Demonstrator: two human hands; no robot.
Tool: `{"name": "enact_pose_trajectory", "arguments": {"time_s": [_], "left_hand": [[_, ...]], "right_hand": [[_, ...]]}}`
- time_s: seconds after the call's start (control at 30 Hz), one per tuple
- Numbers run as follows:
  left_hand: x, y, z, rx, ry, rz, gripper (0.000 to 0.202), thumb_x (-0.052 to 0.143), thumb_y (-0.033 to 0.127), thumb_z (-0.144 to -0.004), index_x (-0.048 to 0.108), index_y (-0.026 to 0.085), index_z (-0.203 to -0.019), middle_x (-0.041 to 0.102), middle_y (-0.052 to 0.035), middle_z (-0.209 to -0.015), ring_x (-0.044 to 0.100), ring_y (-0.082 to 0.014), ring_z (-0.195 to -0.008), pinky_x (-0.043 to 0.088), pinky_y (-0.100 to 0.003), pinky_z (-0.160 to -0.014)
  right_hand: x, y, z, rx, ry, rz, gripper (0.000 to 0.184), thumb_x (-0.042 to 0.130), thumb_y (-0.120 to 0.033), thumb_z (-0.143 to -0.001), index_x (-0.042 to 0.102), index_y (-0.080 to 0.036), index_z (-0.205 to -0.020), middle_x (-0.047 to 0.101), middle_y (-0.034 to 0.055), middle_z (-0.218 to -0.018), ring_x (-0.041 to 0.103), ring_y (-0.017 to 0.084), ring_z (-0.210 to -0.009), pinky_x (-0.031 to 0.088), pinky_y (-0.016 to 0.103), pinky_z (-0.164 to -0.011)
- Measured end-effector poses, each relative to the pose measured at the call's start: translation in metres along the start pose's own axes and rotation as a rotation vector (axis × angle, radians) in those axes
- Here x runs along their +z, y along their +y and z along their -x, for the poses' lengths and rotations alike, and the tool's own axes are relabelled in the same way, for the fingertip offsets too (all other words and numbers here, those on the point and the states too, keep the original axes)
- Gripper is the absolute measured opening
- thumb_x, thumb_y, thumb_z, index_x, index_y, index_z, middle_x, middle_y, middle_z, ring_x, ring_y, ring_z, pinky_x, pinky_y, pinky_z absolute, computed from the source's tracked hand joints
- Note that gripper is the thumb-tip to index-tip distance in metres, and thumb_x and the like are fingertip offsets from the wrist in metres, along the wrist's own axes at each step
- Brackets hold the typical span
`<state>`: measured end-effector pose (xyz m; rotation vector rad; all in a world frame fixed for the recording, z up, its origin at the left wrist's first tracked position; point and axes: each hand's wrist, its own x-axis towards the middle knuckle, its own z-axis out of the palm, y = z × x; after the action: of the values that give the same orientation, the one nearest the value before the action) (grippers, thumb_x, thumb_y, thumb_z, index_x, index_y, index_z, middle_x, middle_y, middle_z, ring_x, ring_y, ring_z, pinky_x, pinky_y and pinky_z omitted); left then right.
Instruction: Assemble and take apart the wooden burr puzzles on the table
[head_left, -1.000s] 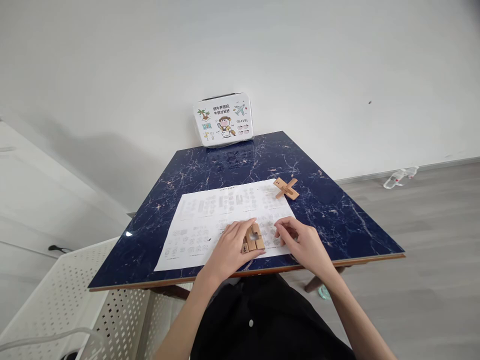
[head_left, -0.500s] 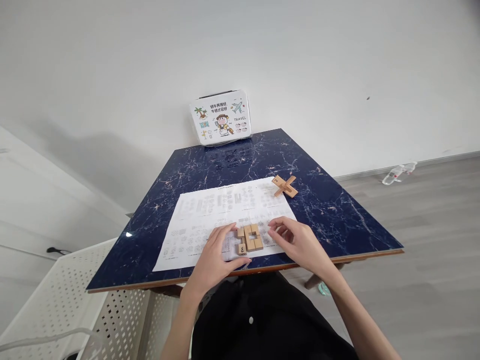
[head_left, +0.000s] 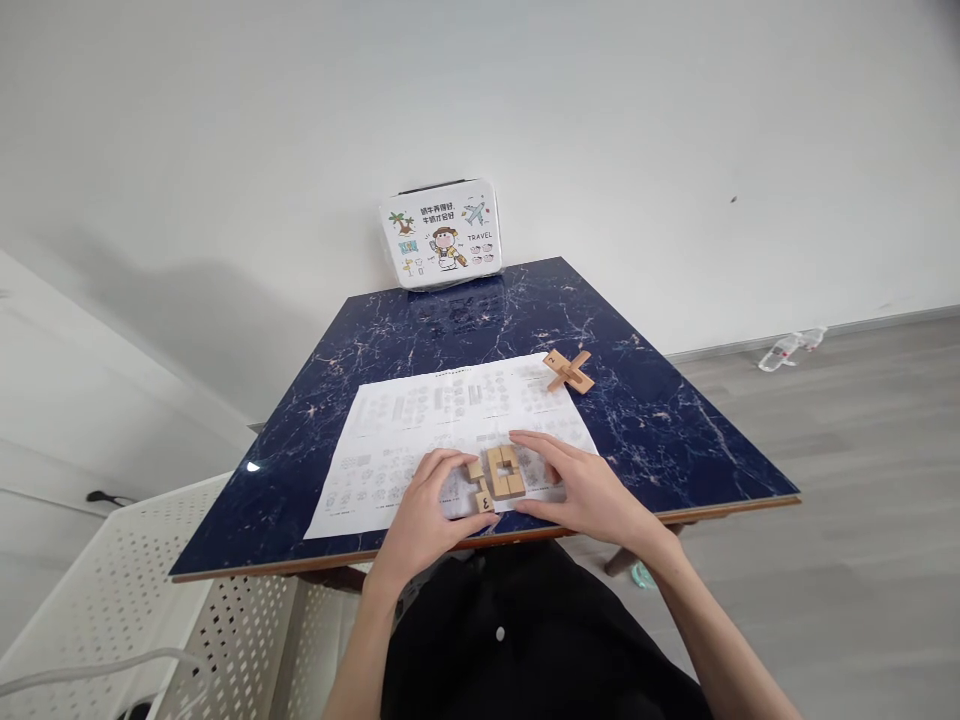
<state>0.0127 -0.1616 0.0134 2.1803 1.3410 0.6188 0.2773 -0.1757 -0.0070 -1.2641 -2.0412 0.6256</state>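
A cluster of small wooden puzzle blocks lies on a printed instruction sheet near the front edge of the dark blue marbled table. My left hand pinches a small block marked with a numeral at the cluster's left side. My right hand rests at the cluster's right side, with fingers extended and touching the square block group. A wooden cross-shaped puzzle sits apart on the sheet's far right corner.
A white illustrated tin case stands against the wall at the table's far edge. A white perforated basket stands at the lower left. A plastic bottle lies on the grey floor to the right.
My left hand has drawn back to the left with one block, baring the cluster. My right hand has moved left until its fingers touch the blocks.
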Motion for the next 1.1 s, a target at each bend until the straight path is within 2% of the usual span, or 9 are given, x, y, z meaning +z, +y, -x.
{"name": "enact_pose_trajectory", "arguments": {"time_s": [0.13,0.43,0.6,0.67,0.77,0.83,0.9,1.0,1.1], "left_hand": [[-0.001,0.000,0.000,-0.009,-0.008,0.024,0.058,0.084,0.049,-0.087,0.060,0.035,-0.137,0.058,-0.0073,-0.141,0.059,-0.0325,-0.131,0.055,-0.046,-0.106],[0.002,-0.006,0.000,-0.009,0.036,0.055,0.064,0.079,0.048,-0.091,0.053,0.036,-0.148,0.057,-0.0086,-0.149,0.056,-0.0350,-0.138,0.052,-0.052,-0.112],[0.000,-0.002,0.001,-0.007,0.018,0.068,0.071,0.082,0.050,-0.089,0.050,0.036,-0.151,0.056,-0.0090,-0.150,0.055,-0.0341,-0.140,0.050,-0.052,-0.115],[-0.001,-0.001,0.001,-0.016,0.024,0.088,0.067,0.078,0.053,-0.091,0.051,0.035,-0.150,0.055,-0.0101,-0.153,0.055,-0.0346,-0.140,0.050,-0.051,-0.114],[-0.003,-0.001,0.001,-0.041,0.060,0.143,0.047,0.064,0.055,-0.101,0.059,0.033,-0.142,0.059,-0.0102,-0.148,0.058,-0.0327,-0.137,0.051,-0.048,-0.112],[-0.005,-0.002,0.000,-0.035,0.076,0.201,0.038,0.055,0.055,-0.105,0.066,0.030,-0.131,0.064,-0.0100,-0.140,0.060,-0.0309,-0.132,0.051,-0.045,-0.111],[-0.007,-0.002,-0.001,-0.013,0.066,0.263,0.039,0.049,0.058,-0.106,0.072,0.028,-0.117,0.066,-0.0107,-0.132,0.062,-0.0308,-0.127,0.053,-0.043,-0.108],[-0.009,-0.004,-0.002,0.004,0.034,0.332,0.046,0.046,0.063,-0.106,0.074,0.025,-0.102,0.067,-0.0118,-0.126,0.064,-0.0311,-0.118,0.056,-0.041,-0.098],[-0.010,-0.005,0.000,-0.055,0.020,0.405,0.048,0.047,0.062,-0.106,0.070,0.023,-0.091,0.069,-0.0084,-0.102,0.065,-0.0251,-0.093,0.056,-0.036,-0.082]], "right_hand": [[0.005,0.002,-0.001,0.044,-0.001,0.045,0.065,0.073,-0.048,-0.096,0.052,-0.031,-0.154,0.074,0.0099,-0.126,0.072,0.029,-0.103,0.058,0.042,-0.088],[0.003,-0.002,0.002,0.049,0.058,-0.032,0.058,0.072,-0.046,-0.095,0.055,-0.031,-0.148,0.071,0.0071,-0.121,0.070,0.022,-0.082,0.056,0.035,-0.076],[0.000,-0.003,0.004,0.058,0.059,-0.108,0.057,0.070,-0.042,-0.097,0.051,-0.032,-0.150,0.071,0.0058,-0.115,0.070,0.022,-0.085,0.058,0.037,-0.081],[0.000,-0.002,0.004,0.056,0.044,-0.138,0.059,0.070,-0.044,-0.097,0.049,-0.033,-0.152,0.071,0.0072,-0.119,0.070,0.023,-0.088,0.059,0.037,-0.081],[0.000,-0.004,0.001,0.009,0.021,-0.201,0.064,0.071,-0.044,-0.097,0.046,-0.035,-0.155,0.068,0.0092,-0.130,0.069,0.025,-0.098,0.060,0.038,-0.083],[0.000,-0.011,-0.003,-0.052,0.002,-0.234,0.067,0.073,-0.042,-0.096,0.044,-0.036,-0.156,0.065,0.0093,-0.137,0.067,0.027,-0.110,0.060,0.042,-0.091],[0.000,-0.022,-0.009,-0.108,-0.035,-0.251,0.071,0.075,-0.038,-0.095,0.041,-0.039,-0.158,0.063,0.0084,-0.141,0.064,0.028,-0.118,0.058,0.046,-0.098],[0.001,-0.041,-0.019,-0.154,-0.132,-0.268,0.074,0.075,-0.031,-0.095,0.040,-0.039,-0.160,0.063,0.0086,-0.138,0.064,0.027,-0.117,0.059,0.043,-0.097],[0.007,-0.054,-0.027,-0.194,-0.182,-0.257,0.073,0.073,-0.026,-0.094,0.042,-0.037,-0.160,0.064,0.0090,-0.132,0.066,0.026,-0.110,0.060,0.041,-0.093]]}}
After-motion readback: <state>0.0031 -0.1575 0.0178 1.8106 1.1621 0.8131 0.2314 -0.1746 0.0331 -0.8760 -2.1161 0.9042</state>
